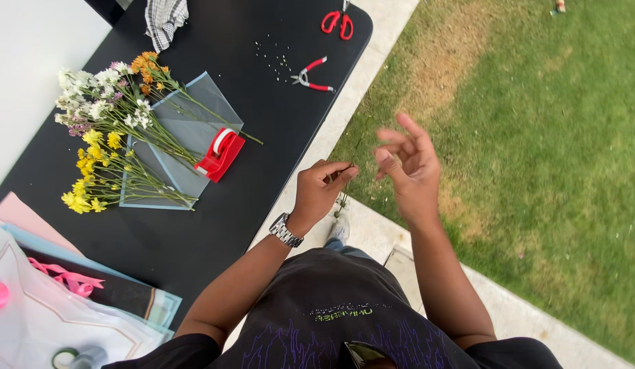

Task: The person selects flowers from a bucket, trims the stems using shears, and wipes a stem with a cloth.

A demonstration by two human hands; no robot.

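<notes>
Beside the black worktop [263, 137], the left hand [319, 191] pinches a thin green flower stem [344, 198] shut between fingertips while the right hand [407, 167] hangs open, blurred; so slight a stem could probably snap or slip.

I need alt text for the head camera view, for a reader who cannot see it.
A person's left hand pinches a thin green stem while the open right hand is beside it, over a lawn's edge. On the black table lie flowers, a red tape dispenser, pliers and scissors.
</notes>
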